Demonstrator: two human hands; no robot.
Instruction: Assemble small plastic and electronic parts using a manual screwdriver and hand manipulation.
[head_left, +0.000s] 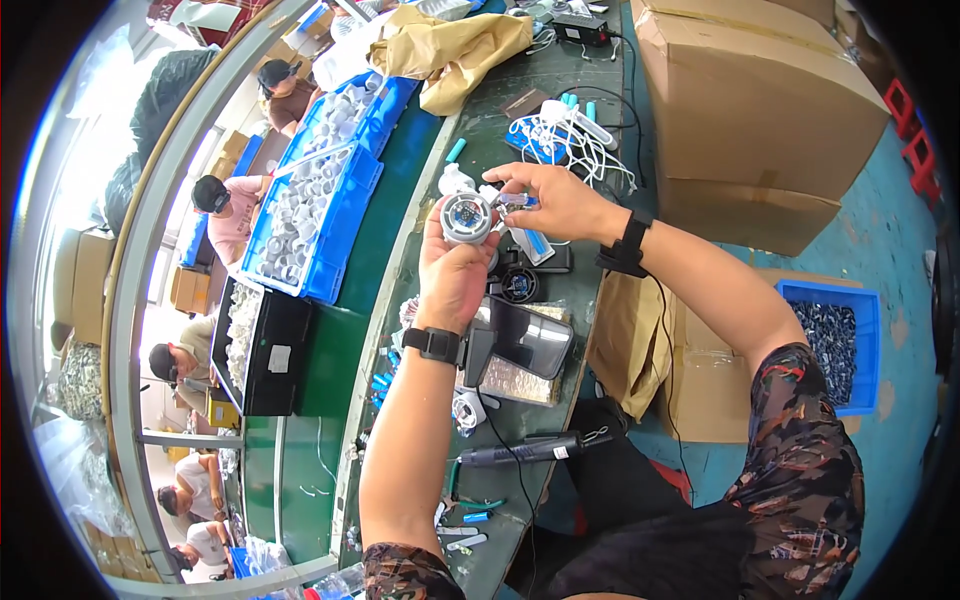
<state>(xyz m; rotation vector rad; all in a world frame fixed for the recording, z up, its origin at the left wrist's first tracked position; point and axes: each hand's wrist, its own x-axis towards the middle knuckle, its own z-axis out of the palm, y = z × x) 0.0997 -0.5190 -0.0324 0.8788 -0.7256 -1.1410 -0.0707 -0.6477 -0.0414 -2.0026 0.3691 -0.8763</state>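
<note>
My left hand [450, 280] grips a round, pale grey housing [466, 217] from below, its open face turned up. Inside the ring a small circuit board with coloured parts shows. Just to the right of it, my right hand [560, 200] pinches a small purplish, shiny piece [515, 200] between thumb and fingers; its exact kind is too small to make out. White plastic parts [456, 180] lie just beyond the housing. Under my hands a black round part [519, 285] and a dark tray with a clear front [525, 340] rest on the bench.
White cables [565, 135] lie tangled farther up the green bench [500, 90]. A corded electric screwdriver [520, 450] lies nearer me. Blue crates [335, 260] of grey parts stand left, with several people beyond. Cardboard boxes [740, 120] and a blue bin [865, 350] are right.
</note>
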